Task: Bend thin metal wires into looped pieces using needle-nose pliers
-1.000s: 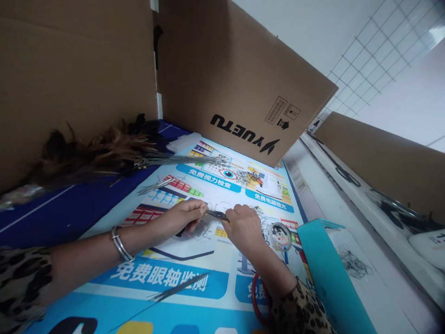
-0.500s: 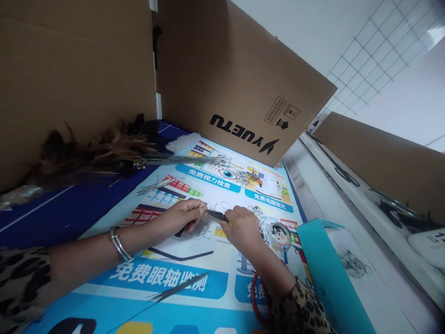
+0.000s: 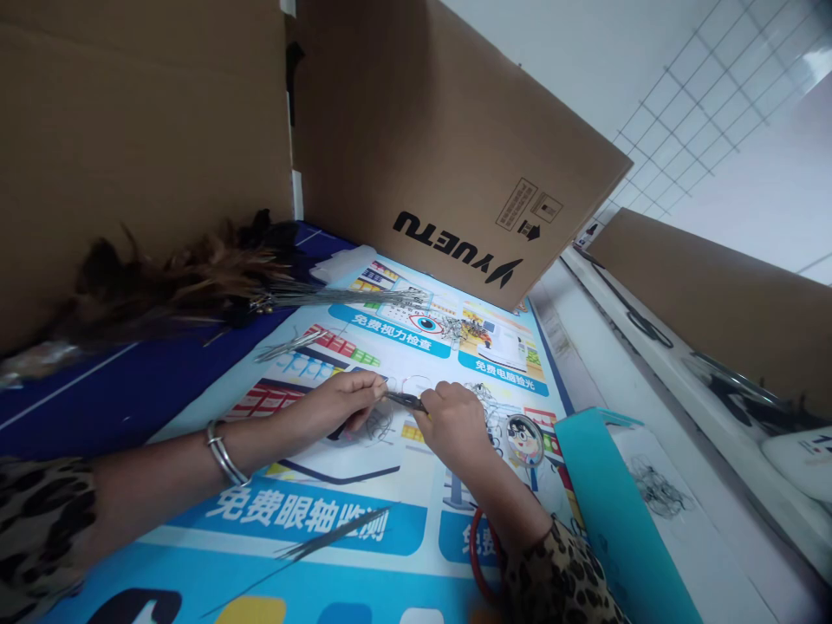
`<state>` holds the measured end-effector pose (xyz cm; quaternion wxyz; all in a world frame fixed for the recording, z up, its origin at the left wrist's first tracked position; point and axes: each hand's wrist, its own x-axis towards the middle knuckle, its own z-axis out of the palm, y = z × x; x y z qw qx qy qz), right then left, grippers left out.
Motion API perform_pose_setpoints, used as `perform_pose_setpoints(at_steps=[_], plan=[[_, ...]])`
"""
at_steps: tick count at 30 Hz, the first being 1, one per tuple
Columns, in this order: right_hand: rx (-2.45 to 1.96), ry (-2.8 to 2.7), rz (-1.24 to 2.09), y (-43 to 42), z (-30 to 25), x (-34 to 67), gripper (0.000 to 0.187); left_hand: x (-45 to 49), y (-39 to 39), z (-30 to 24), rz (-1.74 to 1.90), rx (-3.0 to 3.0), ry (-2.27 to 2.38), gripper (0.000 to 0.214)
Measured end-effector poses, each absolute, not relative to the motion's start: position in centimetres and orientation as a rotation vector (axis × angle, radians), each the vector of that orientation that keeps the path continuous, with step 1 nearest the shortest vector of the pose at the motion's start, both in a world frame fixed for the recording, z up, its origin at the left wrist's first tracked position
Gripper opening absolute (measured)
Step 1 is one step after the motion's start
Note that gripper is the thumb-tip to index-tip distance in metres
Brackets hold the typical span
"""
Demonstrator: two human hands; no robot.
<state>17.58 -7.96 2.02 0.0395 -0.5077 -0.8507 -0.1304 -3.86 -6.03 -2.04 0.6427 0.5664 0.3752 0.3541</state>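
Near, thin wires point(image 3: 336, 534) lie on the printed mat point(image 3: 214, 572). Beyond them, the right hand point(image 3: 456, 426) grasps dark pliers point(image 3: 406, 400), which point towards the left hand point(image 3: 351, 399), whose fingers pinch a tiny piece, too small to recognise. Far left, brown feathers point(image 3: 195, 277) lie.

noted at back: tall cardboard panel point(image 3: 403, 113), black lettering upside down, beside another brown panel point(image 3: 143, 113) at left. along right: white ledge point(image 3: 672, 367) bearing looped black cord point(image 3: 646, 329) and white container point(image 3: 806, 459); third cardboard piece point(image 3: 715, 295) behind.
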Motion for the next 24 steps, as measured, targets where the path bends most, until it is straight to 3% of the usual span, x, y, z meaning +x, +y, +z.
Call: perform_pose_setpoints(at_steps=[16, 24], plan=[[-1.639, -2.532, -0.211, -7.6, 1.4, 17.6, 0.024, -3.9, -6.1, -1.6, 0.873, 1.327, 0.904, 0.035], [-1.548, -2.344, -0.108, -7.5, 0.3, 17.3, 0.033, -3.8, -6.0, -1.5, 1.162, 0.864, 0.862, 0.022]])
